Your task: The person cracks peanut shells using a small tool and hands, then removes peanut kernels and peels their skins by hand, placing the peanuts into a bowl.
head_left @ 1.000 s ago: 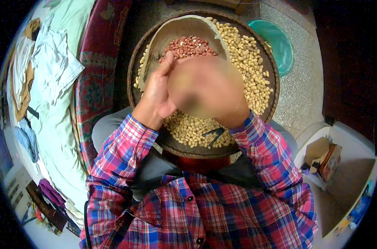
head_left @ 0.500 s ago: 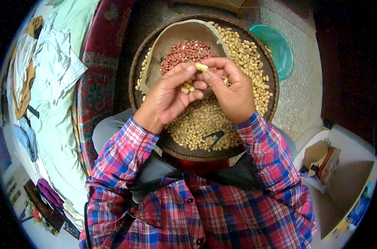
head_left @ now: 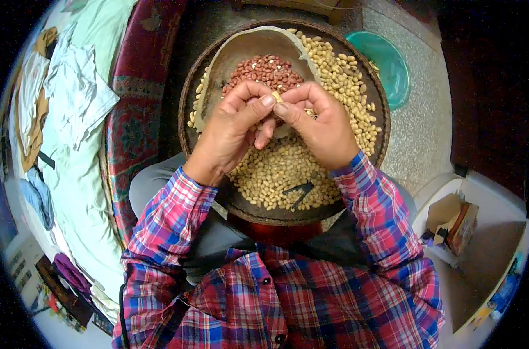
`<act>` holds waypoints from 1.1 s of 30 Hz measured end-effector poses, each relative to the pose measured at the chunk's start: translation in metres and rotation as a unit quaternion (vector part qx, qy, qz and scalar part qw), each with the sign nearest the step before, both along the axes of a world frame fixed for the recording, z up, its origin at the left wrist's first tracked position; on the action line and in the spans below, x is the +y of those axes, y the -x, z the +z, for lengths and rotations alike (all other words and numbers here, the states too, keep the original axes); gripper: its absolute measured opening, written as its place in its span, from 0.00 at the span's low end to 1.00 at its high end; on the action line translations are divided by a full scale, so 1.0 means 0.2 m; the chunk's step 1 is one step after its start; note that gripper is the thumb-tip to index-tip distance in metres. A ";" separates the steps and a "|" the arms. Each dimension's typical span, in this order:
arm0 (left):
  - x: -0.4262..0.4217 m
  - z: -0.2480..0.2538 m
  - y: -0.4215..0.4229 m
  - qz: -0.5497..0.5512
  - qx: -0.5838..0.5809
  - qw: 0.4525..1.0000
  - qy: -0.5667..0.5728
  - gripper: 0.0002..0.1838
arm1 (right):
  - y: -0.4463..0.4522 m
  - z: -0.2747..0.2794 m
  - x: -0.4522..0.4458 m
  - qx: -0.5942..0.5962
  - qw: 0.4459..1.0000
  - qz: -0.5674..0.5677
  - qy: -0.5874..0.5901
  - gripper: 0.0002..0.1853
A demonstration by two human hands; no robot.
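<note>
Between the fingertips of both hands is a pale unshelled peanut (head_left: 277,97), partly hidden by the thumbs. My left hand (head_left: 232,128) pinches it from the left, its lower fingers curled; whether they still hold other pods is hidden. My right hand (head_left: 325,125) grips the same peanut from the right with thumb and forefinger. Just beyond the fingers, red shelled peanuts (head_left: 263,71) lie in a tan, scoop-like bowl (head_left: 218,75). Under and around my hands, many pods (head_left: 276,174) cover a round, dark-rimmed tray (head_left: 241,212).
A black clip-like tool (head_left: 299,195) rests on the pods near the tray's front. Beyond the tray at right stands a green basin (head_left: 386,67). On the left is a bed (head_left: 84,168) with clothes (head_left: 78,93). An open cardboard box (head_left: 444,215) sits at lower right.
My left thumb and forefinger have closed onto the peanut, which now shows less and is turned more upright. The pods seen in my left palm are no longer visible.
</note>
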State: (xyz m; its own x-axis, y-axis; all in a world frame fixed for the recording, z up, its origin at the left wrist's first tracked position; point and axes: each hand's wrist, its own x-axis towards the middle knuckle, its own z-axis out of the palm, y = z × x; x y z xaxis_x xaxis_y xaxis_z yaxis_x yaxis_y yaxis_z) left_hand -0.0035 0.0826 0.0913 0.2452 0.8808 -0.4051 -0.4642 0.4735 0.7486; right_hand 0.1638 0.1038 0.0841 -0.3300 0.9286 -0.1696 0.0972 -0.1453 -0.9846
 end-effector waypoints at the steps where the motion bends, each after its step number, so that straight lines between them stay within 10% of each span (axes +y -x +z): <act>1: 0.00 0.01 0.00 -0.001 0.004 1.000 0.005 0.08 | -0.01 -0.01 0.00 0.013 1.000 0.009 0.017 0.11; 8: 0.00 0.01 0.00 -0.026 0.018 0.999 -0.015 0.06 | -0.03 0.01 0.01 0.131 0.971 0.033 0.198 0.09; 27: 0.03 -0.02 0.05 -0.029 -0.037 0.998 0.044 0.10 | -0.06 0.01 0.04 0.169 0.965 0.007 0.200 0.09; 33: 0.04 0.00 0.05 -0.028 0.032 0.999 0.011 0.11 | -0.01 -0.04 0.01 -0.023 0.999 -0.018 -0.029 0.11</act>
State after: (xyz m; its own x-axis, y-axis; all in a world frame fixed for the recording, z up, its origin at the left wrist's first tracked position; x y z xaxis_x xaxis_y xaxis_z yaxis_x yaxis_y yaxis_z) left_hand -0.0140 0.0910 0.0922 0.2665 0.8573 -0.4406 -0.3875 0.5138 0.7654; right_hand 0.1649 0.1068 0.0768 -0.2901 0.9482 -0.1296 0.1377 -0.0927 -0.9861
